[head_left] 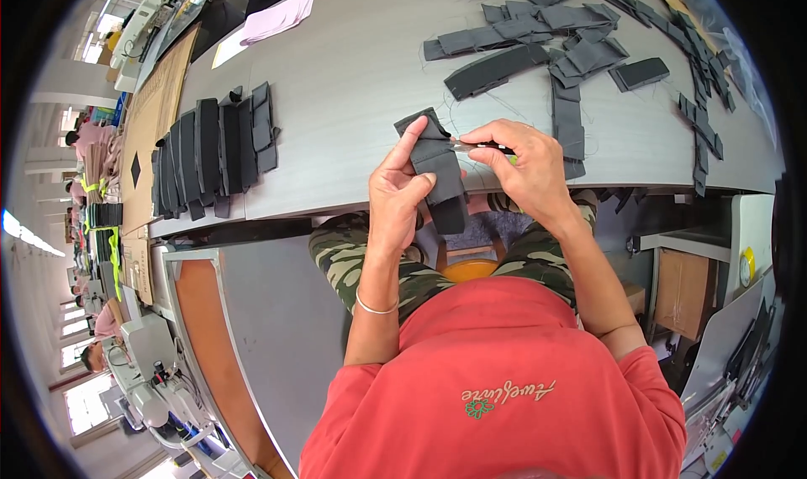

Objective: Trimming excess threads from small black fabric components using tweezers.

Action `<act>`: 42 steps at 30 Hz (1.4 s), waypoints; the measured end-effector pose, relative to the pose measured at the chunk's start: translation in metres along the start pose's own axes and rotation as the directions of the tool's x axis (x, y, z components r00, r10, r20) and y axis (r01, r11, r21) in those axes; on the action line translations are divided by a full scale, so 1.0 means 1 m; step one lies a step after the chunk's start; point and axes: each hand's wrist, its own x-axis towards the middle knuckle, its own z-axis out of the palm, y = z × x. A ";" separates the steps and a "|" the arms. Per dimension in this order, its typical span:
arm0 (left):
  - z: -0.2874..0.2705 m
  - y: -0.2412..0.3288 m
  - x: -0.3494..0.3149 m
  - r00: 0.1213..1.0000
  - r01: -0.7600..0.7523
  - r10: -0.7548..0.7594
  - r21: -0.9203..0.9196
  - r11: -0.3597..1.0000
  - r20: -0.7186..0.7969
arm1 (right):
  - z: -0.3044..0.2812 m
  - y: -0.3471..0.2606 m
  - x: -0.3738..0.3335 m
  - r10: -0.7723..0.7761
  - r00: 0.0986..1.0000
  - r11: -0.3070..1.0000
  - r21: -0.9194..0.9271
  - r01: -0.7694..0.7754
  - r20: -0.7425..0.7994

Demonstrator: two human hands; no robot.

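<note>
My left hand (393, 195) grips a dark grey folded fabric strip (439, 166) at the table's near edge, its index finger stretched along the top and the thumb pressing on the front. The strip stands tilted, with its lower end hanging over my lap. In my right hand (534, 166), pinched between thumb and fingers, is a small bladed tool (461, 146) with a metal tip and a dark handle. The tip meets the strip's right side near its upper fold. Its exact kind is partly hidden by my fingers.
On the left of the grey table (336, 84) lies a row of stacked dark strips (210, 151). Several loose strips (496, 69) and threads are scattered at the far right. Pink paper sheets (277, 18) lie at the back left. Below right is a shelf with a cardboard box (683, 292).
</note>
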 end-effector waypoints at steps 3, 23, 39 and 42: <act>0.002 0.003 -0.001 1.000 0.008 -0.008 -0.035 0.999 -0.010 | -0.003 0.002 0.001 -0.033 0.998 0.995 -0.094 0.038 0.049; 0.006 0.003 -0.012 0.992 -0.119 0.096 0.337 0.934 0.085 | 0.000 0.003 0.016 0.107 0.994 0.883 0.461 -0.087 -0.016; 0.011 0.007 0.009 0.990 0.021 0.008 0.208 0.978 -0.138 | -0.007 -0.003 0.012 -0.166 0.979 0.939 0.285 0.194 -0.118; 0.010 0.005 0.013 0.987 -0.002 0.038 0.227 0.974 -0.155 | 0.001 0.001 -0.006 -0.115 0.993 0.963 0.249 0.105 0.023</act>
